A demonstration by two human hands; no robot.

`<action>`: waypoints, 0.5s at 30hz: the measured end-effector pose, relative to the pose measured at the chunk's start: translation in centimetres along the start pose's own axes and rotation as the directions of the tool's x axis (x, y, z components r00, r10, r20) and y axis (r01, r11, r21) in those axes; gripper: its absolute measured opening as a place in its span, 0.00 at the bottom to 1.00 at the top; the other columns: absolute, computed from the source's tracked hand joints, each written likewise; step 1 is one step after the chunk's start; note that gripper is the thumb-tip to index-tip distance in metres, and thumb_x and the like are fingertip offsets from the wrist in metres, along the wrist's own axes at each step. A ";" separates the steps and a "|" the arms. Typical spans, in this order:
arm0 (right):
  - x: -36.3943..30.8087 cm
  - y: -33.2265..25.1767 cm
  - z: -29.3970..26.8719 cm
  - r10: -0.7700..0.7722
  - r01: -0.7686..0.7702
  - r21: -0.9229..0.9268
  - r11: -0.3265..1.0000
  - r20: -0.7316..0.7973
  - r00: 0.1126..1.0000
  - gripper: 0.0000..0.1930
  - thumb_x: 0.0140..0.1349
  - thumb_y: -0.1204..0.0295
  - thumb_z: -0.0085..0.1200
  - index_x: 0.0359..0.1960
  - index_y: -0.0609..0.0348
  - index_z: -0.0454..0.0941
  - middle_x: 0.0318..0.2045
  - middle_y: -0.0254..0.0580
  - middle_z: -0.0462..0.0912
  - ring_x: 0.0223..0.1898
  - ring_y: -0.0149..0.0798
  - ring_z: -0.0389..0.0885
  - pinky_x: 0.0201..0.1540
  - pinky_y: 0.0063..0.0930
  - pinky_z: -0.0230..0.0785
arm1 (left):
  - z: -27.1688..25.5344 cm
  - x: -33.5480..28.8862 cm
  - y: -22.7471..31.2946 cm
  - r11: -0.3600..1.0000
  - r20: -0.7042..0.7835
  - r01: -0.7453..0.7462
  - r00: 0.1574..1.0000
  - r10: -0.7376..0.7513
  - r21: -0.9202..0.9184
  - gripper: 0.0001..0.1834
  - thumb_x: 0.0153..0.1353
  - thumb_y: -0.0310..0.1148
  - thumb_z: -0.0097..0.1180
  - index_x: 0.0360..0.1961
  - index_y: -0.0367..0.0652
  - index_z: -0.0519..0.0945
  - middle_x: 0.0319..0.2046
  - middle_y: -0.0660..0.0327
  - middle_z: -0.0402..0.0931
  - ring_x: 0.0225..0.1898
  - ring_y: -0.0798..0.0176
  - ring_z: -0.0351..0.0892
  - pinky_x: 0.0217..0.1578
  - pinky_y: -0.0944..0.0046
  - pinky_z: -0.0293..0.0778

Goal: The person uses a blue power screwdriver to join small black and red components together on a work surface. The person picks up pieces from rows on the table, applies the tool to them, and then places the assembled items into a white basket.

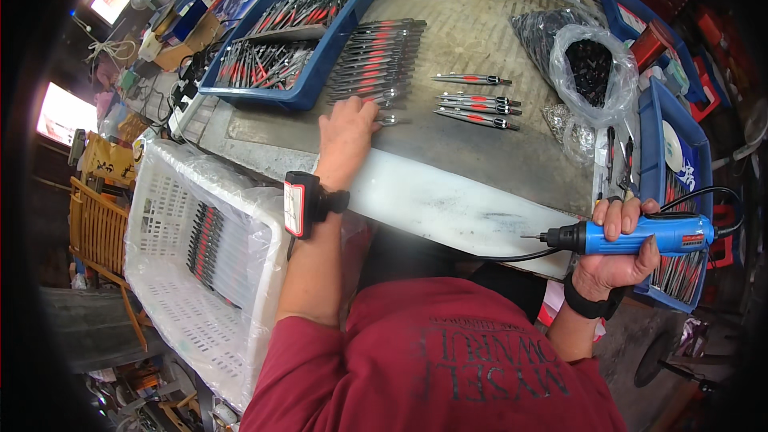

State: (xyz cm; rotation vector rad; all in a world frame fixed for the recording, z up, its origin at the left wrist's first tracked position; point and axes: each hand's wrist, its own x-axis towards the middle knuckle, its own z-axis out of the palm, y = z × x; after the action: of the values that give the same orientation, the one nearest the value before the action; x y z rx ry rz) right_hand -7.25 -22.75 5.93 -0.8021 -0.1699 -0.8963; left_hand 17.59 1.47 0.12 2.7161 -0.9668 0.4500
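Closest in, around 4 o'clock, the right hand [620,260] has its fingers wrapped round a blue electric screwdriver [640,236]; the bit points to 9, off over the white sheet [456,200] on the near edge of the surface [456,40]; over at 8 there's a white plastic basket [192,336] with more red-banded pieces inside.

Bit further out, toward 11, is the left hand [348,130]; its fingers are bent down at the near end of a row of pen-shaped pieces [372,68], and honestly I can't tell if they're pinching one or just resting there; the row runs away toward 12 from those fingertips, each piece lying roughly 9-to-3, so the left hand is easily the nearer one.

Straight out at 3 from those same fingers sits a small loose group [480,104], tips toward 9; farther back, a blue tray [288,96] at 11 and a clear bag [612,108] of black parts at 2.
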 end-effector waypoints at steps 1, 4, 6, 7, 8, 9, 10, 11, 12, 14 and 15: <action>0.0 0.0 0.0 -0.002 0.002 0.001 1.000 -0.001 1.000 0.20 0.52 0.61 0.49 0.45 0.57 0.66 0.24 0.35 0.68 0.21 0.31 0.67 0.32 0.29 0.57 | 0.0 0.0 0.0 0.999 -0.009 -0.032 0.999 0.032 0.005 0.10 0.51 0.31 0.54 0.36 0.47 0.73 0.30 0.63 0.69 0.39 0.57 0.68 0.34 0.55 0.63; 0.0 0.1 0.1 -0.007 0.007 0.002 1.000 -0.001 1.000 0.20 0.52 0.61 0.49 0.45 0.57 0.66 0.24 0.35 0.68 0.21 0.31 0.67 0.32 0.29 0.56 | 0.0 0.0 0.4 0.997 -0.023 -0.070 0.997 0.070 -0.023 0.08 0.51 0.31 0.54 0.34 0.47 0.72 0.32 0.63 0.69 0.41 0.58 0.67 0.34 0.53 0.62; 0.0 0.1 0.1 -0.009 0.009 0.007 1.000 0.001 1.000 0.20 0.52 0.61 0.49 0.45 0.57 0.66 0.25 0.35 0.68 0.21 0.31 0.67 0.31 0.29 0.56 | -0.4 0.2 0.9 0.994 -0.066 -0.095 0.994 0.091 -0.059 0.08 0.51 0.30 0.54 0.34 0.45 0.71 0.31 0.61 0.71 0.39 0.56 0.69 0.33 0.53 0.63; 0.0 0.1 0.1 -0.012 0.012 0.020 1.000 0.003 1.000 0.20 0.52 0.61 0.49 0.45 0.57 0.66 0.25 0.36 0.68 0.22 0.31 0.67 0.31 0.29 0.56 | -0.7 0.3 1.3 0.991 -0.086 -0.109 0.991 0.103 -0.079 0.08 0.51 0.29 0.54 0.34 0.44 0.71 0.31 0.60 0.71 0.38 0.56 0.70 0.33 0.54 0.64; 0.0 0.1 0.0 -0.014 0.014 0.003 1.000 0.005 1.000 0.21 0.52 0.61 0.49 0.45 0.57 0.66 0.25 0.36 0.69 0.22 0.31 0.67 0.31 0.29 0.56 | -1.1 0.4 1.8 0.976 -0.090 -0.099 0.992 0.083 -0.192 0.09 0.51 0.28 0.54 0.34 0.42 0.71 0.30 0.59 0.72 0.37 0.55 0.71 0.32 0.55 0.65; 0.0 0.2 0.0 -0.016 0.016 -0.003 1.000 0.008 1.000 0.21 0.52 0.61 0.48 0.45 0.57 0.66 0.26 0.36 0.69 0.22 0.31 0.67 0.31 0.29 0.56 | -1.5 0.4 2.6 0.948 -0.087 -0.088 0.994 0.064 -0.305 0.09 0.52 0.27 0.53 0.35 0.41 0.70 0.30 0.58 0.73 0.35 0.54 0.72 0.32 0.56 0.66; 0.0 0.2 -0.1 -0.017 0.017 -0.010 1.000 0.011 1.000 0.21 0.52 0.61 0.48 0.45 0.58 0.65 0.26 0.36 0.69 0.22 0.31 0.67 0.31 0.29 0.56 | -1.9 0.2 3.4 0.909 -0.046 -0.044 0.999 0.028 -0.414 0.09 0.53 0.26 0.53 0.36 0.40 0.70 0.29 0.56 0.74 0.33 0.53 0.73 0.31 0.58 0.67; 0.1 0.3 -0.2 -0.021 0.020 0.024 1.000 0.037 0.999 0.20 0.52 0.61 0.48 0.45 0.57 0.65 0.27 0.37 0.70 0.22 0.32 0.67 0.31 0.30 0.56 | -2.3 -0.2 4.7 0.826 -0.088 -0.057 0.996 0.008 -0.561 0.11 0.54 0.24 0.53 0.39 0.35 0.68 0.25 0.54 0.74 0.25 0.56 0.75 0.26 0.63 0.69; 0.1 0.4 -0.2 -0.022 0.022 0.002 1.000 0.037 0.999 0.20 0.52 0.62 0.48 0.46 0.56 0.65 0.27 0.37 0.70 0.22 0.33 0.67 0.31 0.30 0.56 | -2.8 -1.1 5.9 0.799 -0.013 -0.025 1.000 0.022 -0.601 0.12 0.54 0.25 0.53 0.39 0.35 0.68 0.25 0.55 0.74 0.23 0.59 0.74 0.25 0.64 0.68; 0.1 0.6 -0.3 -0.031 0.031 -0.005 0.999 0.041 0.999 0.20 0.52 0.62 0.48 0.46 0.56 0.65 0.27 0.37 0.70 0.23 0.33 0.67 0.32 0.30 0.56 | -4.0 -3.2 8.2 0.732 0.097 0.015 0.993 0.070 -0.681 0.13 0.55 0.25 0.53 0.40 0.34 0.68 0.23 0.56 0.73 0.20 0.65 0.73 0.21 0.67 0.68; 0.1 0.6 -0.3 -0.030 0.031 -0.011 0.999 0.045 0.999 0.20 0.52 0.63 0.48 0.47 0.54 0.66 0.28 0.38 0.71 0.23 0.34 0.68 0.32 0.32 0.57 | -4.4 -4.0 9.3 0.677 0.175 0.073 0.981 0.084 -0.732 0.12 0.55 0.25 0.53 0.40 0.35 0.68 0.21 0.58 0.72 0.18 0.69 0.72 0.19 0.69 0.67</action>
State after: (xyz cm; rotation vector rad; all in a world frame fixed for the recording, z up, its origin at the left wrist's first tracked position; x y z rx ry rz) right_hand -6.80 -22.77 5.41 -0.8326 -0.2172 -0.9092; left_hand 7.67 -1.93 3.79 2.0150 -0.9315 -0.2050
